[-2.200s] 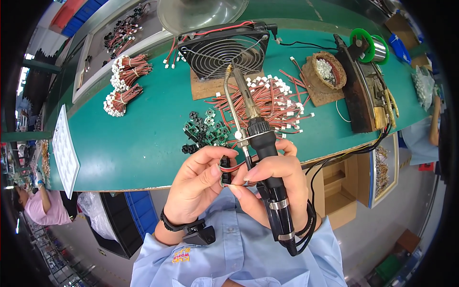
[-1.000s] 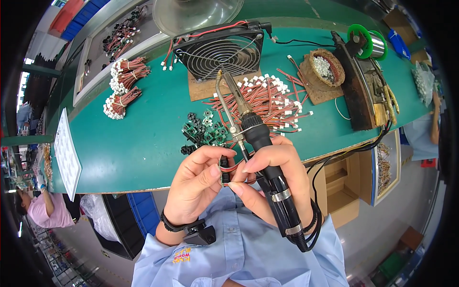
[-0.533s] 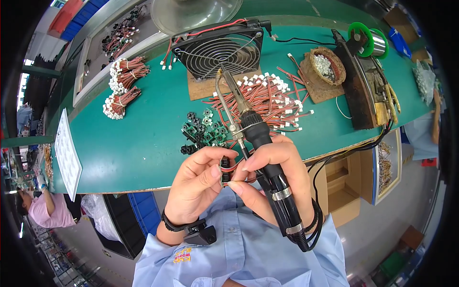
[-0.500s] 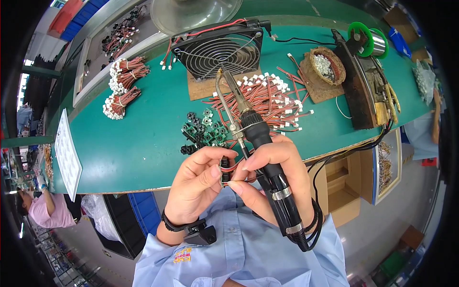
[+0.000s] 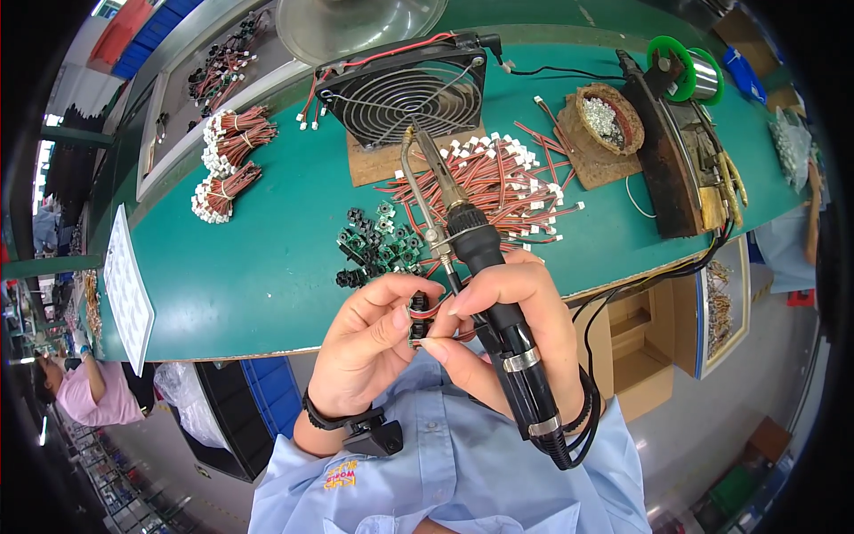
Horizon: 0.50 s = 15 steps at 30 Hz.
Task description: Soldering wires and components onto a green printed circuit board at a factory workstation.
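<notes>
Between the thumb and fingers of my left hand (image 5: 366, 336) is a small circuit board with black parts (image 5: 419, 311), held just off the bench's front edge. My right hand (image 5: 520, 316) is closed round a black soldering iron (image 5: 485, 249), whose metal solder-feed tube runs alongside its barrel. The iron's tip points away from me, toward the fan. The right thumb and fingertip also pinch thin red-and-black wires (image 5: 436, 311) beside the board; where the wires meet it is partly hidden. Beyond my hands lie a pile of similar boards (image 5: 381, 245) and a heap of white-plugged wire leads (image 5: 507, 191).
A black fan (image 5: 405, 93) stands at the back on a brown board. Bundled leads (image 5: 233, 138) lie left, near a white sheet (image 5: 129, 285). At right are a round bowl (image 5: 612, 120), an iron stand (image 5: 663, 151) and a green solder spool (image 5: 685, 71). Cables trail right.
The small board has turned slightly in my left fingers, so more of its lower black part shows. Both hands stay nearly in place, and the iron keeps its position.
</notes>
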Available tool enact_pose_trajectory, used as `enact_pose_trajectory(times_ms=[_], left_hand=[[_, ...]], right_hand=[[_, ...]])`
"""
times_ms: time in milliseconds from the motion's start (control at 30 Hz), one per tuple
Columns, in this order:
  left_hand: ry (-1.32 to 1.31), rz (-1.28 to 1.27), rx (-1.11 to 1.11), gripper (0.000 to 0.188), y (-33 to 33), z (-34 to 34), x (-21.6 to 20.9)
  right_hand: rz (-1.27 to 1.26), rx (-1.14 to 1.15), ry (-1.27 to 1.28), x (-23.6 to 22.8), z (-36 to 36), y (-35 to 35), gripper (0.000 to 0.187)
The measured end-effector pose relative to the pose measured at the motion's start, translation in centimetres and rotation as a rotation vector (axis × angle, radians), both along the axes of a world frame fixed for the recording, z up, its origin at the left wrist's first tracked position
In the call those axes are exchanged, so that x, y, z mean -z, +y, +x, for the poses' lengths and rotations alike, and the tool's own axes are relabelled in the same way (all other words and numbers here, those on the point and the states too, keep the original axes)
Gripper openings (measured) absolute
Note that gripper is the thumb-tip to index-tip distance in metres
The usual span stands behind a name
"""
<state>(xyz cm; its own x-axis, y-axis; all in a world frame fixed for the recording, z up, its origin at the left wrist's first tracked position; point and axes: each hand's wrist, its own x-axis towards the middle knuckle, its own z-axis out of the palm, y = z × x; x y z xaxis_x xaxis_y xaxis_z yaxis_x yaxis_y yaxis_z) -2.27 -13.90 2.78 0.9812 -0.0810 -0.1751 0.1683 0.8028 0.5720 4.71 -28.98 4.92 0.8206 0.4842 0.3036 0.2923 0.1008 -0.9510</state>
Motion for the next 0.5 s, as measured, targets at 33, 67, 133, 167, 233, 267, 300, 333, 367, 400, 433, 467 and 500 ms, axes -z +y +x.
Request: enact_pose_trajectory(times_ms=[33, 67, 133, 167, 233, 267, 300, 333, 367, 400, 433, 467, 500], left_hand=[[0.001, 0.000, 0.001, 0.031, -0.02, -0.01, 0.03], [0.005, 0.002, 0.000, 0.032, -0.06, -0.04, 0.04], [0.015, 0.005, -0.004, 0.032, -0.11, -0.09, 0.06], [0.015, 0.006, -0.003, 0.032, -0.10, -0.09, 0.11], [0.016, -0.023, 0.007, 0.033, -0.07, -0.09, 0.23], [0.016, -0.037, 0.012, 0.033, -0.06, -0.08, 0.26], [0.017, -0.036, 0.012, 0.033, -0.07, -0.09, 0.25], [0.022, -0.044, 0.013, 0.033, -0.10, -0.08, 0.23], [0.027, -0.051, 0.013, 0.033, -0.12, -0.08, 0.20], [0.032, -0.058, 0.013, 0.033, -0.13, -0.08, 0.19], [0.033, -0.057, 0.014, 0.033, -0.11, -0.03, 0.18], [0.013, -0.046, 0.023, 0.032, -0.05, 0.06, 0.19], [-0.008, -0.035, 0.032, 0.032, 0.00, 0.17, 0.19]], right_hand=[[0.000, -0.003, -0.005, 0.00, 0.03, -0.03, 0.039], [-0.001, -0.006, -0.011, 0.00, 0.07, -0.06, 0.039], [-0.001, -0.008, -0.016, 0.02, 0.12, -0.12, 0.039], [-0.001, -0.009, -0.021, 0.08, 0.14, -0.14, 0.039], [-0.003, -0.012, -0.031, 0.17, 0.17, -0.18, 0.039], [-0.002, -0.012, -0.031, 0.18, 0.22, -0.19, 0.039], [-0.006, -0.014, -0.045, 0.19, 0.30, -0.19, 0.039], [-0.010, -0.016, -0.059, 0.19, 0.37, -0.21, 0.039], [-0.014, -0.018, -0.074, 0.18, 0.41, -0.23, 0.038], [-0.014, -0.018, -0.073, 0.16, 0.38, -0.24, 0.038], [-0.012, -0.012, -0.054, 0.13, 0.32, -0.23, 0.038], [-0.010, -0.006, -0.035, 0.11, 0.24, -0.22, 0.038], [-0.008, 0.001, -0.016, 0.09, 0.21, -0.21, 0.038]])
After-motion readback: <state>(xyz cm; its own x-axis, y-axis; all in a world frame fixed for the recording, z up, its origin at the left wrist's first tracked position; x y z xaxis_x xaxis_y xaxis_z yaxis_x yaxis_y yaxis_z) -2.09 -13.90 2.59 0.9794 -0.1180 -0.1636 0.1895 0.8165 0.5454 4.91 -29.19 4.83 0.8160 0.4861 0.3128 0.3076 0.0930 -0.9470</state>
